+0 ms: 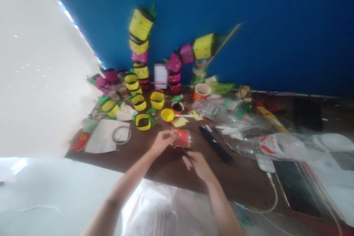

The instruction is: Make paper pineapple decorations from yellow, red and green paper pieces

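Note:
My left hand (165, 141) pinches the left edge of a small red rectangular piece (181, 138) with yellowish edges, holding it over the dark brown table (155, 164). Just below the piece, my right hand (195, 163) is closed around a thin dark tool (184, 150). The tool's tip reaches the lower edge of the red piece; blur hides what kind it is. Beyond my hands stand a small yellow cup (167, 115) and a pot with dark contents (177, 107). Yellow scraps (180, 122) lie close by.
Several yellow and purple decorated cups (142, 122) stand at the back left, some stacked tall against the blue wall. White paper and a tape roll (121, 135) lie left. To the right are a black case (215, 143), plastic bottles (287, 146), a phone (297, 188) and a white cable.

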Available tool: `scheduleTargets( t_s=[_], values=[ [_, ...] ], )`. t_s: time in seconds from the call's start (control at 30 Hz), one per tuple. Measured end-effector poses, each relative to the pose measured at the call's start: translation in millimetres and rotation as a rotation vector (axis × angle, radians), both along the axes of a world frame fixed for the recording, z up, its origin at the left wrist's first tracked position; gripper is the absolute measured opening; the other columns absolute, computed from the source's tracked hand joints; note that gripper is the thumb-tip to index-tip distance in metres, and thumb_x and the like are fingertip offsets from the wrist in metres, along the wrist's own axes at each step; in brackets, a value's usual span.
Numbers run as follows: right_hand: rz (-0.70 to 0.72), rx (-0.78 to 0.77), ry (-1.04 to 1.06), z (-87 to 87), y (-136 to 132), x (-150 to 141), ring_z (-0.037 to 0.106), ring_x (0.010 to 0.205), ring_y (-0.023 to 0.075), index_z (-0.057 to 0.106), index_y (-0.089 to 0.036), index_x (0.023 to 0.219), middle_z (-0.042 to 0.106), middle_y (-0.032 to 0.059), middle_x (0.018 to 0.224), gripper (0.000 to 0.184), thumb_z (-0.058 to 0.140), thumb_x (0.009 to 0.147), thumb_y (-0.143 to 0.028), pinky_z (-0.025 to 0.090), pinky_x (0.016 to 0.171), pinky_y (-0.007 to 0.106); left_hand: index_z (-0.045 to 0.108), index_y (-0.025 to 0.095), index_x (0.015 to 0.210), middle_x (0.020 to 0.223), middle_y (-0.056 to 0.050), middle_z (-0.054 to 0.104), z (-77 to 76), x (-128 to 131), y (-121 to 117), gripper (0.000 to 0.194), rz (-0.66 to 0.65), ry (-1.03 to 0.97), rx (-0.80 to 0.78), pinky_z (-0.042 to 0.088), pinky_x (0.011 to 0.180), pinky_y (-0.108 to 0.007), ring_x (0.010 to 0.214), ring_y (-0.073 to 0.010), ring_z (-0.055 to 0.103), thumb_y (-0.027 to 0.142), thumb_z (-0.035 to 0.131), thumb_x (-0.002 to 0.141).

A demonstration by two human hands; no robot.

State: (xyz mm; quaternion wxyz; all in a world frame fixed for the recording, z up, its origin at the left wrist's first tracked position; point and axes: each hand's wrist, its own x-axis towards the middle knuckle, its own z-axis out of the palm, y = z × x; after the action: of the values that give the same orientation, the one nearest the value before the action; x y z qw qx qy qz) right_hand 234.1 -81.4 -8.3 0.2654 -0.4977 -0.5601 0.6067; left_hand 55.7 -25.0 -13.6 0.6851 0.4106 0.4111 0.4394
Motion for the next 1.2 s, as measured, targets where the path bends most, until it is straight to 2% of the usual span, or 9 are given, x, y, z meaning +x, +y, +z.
scheduleTargets(
  t_s=[1.0,1.2],
  values=[
    [-0.006,0.005,-0.008,-1.5,-0.4,0.2,0.041,0.047,0.0091,0.043,-0.017,0.05,0.044,-0.0032,0.047,0.043,0.052,0.079,-0.048,0.03,0.048,0.022,0.055,0.012,0.062,0.051,0.002,0.055,5.4,0.1,-0.4,0.022,-0.001,0.046,0.042,0.047,0.049,-0.021,0.046,-0.0087,0.054,0.03,0.066,0.066],
    [-0.004,0.013,-0.003,-3.1,-0.5,0.1,0.041,0.048,0.0086,0.043,-0.017,0.05,0.043,-0.004,0.047,0.041,0.052,0.079,-0.044,0.029,0.049,0.022,0.054,0.012,0.062,0.052,0.003,0.054,6.7,0.4,-0.7,0.023,-0.003,0.043,0.045,0.047,0.049,-0.021,0.046,-0.0084,0.054,0.031,0.067,0.065]
  ],
)
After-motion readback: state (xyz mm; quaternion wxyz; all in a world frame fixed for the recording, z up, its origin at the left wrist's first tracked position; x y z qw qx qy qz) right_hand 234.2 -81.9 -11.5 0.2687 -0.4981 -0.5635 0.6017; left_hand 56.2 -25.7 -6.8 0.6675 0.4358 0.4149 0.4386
